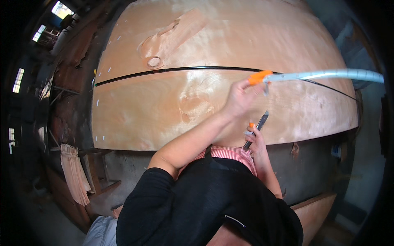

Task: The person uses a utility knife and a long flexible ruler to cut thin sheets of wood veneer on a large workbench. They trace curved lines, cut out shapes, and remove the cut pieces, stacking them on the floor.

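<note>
My left hand (240, 98) is raised over a large pale wood sheet (143, 119), its fingers closed on the end of a long, pale blue translucent strip (320, 75). That strip runs off to the right with small marks along it. Something orange (259, 77), perhaps a finger cover, sits at those fingertips. Close to my body at the sheet's near edge, my right hand (257, 143) is wrapped round a dark utility knife (261, 122), its tip directed away from me. A smaller orange piece (251, 124) shows on a finger of this hand.
A thin black strip (197, 67) crosses the sheet from left to right. Beyond it lies a loose piece of veneer (164, 43) with a knot. Several veneer strips (74, 172) hang at the lower left. A wooden board (314, 215) stands at the lower right.
</note>
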The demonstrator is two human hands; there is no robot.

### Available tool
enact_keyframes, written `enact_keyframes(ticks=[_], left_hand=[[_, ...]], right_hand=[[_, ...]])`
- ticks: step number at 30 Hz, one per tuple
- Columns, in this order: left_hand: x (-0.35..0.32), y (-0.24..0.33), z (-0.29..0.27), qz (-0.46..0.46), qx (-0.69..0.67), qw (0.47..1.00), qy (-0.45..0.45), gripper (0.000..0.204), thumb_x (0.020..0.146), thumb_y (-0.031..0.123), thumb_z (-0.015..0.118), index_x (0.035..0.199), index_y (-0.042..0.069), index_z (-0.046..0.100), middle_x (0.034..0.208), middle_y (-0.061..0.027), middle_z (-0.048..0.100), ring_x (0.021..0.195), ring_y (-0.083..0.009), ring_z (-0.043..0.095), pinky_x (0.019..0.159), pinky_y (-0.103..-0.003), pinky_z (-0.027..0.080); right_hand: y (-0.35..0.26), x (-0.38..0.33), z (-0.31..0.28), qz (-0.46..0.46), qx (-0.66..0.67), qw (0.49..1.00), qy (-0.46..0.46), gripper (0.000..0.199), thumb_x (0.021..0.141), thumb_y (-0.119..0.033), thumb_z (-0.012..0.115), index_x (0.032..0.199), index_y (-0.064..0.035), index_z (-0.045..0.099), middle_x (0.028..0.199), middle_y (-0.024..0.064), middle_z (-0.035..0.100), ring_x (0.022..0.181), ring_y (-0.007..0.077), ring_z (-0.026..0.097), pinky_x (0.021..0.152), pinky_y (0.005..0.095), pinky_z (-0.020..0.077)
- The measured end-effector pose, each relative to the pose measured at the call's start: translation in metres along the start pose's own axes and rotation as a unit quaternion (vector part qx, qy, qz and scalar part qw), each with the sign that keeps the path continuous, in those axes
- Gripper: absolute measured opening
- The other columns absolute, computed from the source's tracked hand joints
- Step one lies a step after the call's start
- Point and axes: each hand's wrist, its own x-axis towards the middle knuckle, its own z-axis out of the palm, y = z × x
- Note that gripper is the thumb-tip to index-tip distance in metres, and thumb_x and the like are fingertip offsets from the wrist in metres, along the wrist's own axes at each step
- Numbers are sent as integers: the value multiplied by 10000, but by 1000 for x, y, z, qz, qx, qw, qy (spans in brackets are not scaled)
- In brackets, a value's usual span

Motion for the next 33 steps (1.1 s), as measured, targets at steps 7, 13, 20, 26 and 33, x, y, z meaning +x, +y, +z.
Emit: enact_keyframes(ticks=[7,13,20,26,33], left_hand=[[34,4,-82,-207,-320,924,2,463,880,407,355,1051,16,533,1042,-102,565,1044,-206,487,894,-322,346],[40,-18,-125,-154,-214,949,172,446,883,380,345,1076,19,523,1078,-98,547,1073,-214,470,907,-314,334],[-75,-152,-163,-35,553,830,-61,550,769,323,546,1161,-42,419,1243,-195,370,1142,-301,377,954,-382,286],[-104,-163,-171,-12,617,768,-169,677,716,341,603,1230,-13,341,1314,-166,261,1228,-299,227,995,-445,194],[-110,-175,-184,-2,624,760,-183,706,707,378,602,1241,1,335,1308,-154,282,1242,-271,217,1010,-445,163]], right_hand=[[-35,-7,5,-132,-289,938,-140,175,847,-203,493,835,-29,483,582,-13,413,420,30,298,387,170,209],[-36,-16,40,-83,-321,933,-140,229,821,-225,539,850,0,504,563,-20,404,434,10,282,400,165,190],[-38,-14,37,-89,-293,938,-162,217,767,-216,596,784,-31,483,567,7,434,436,27,299,383,170,188],[-32,-17,21,-144,-211,957,-140,178,754,-152,602,794,-17,494,558,24,456,448,61,381,422,192,284],[3,0,38,0,-326,945,-9,157,807,-187,553,821,-32,530,545,-39,423,411,28,291,393,175,216]])
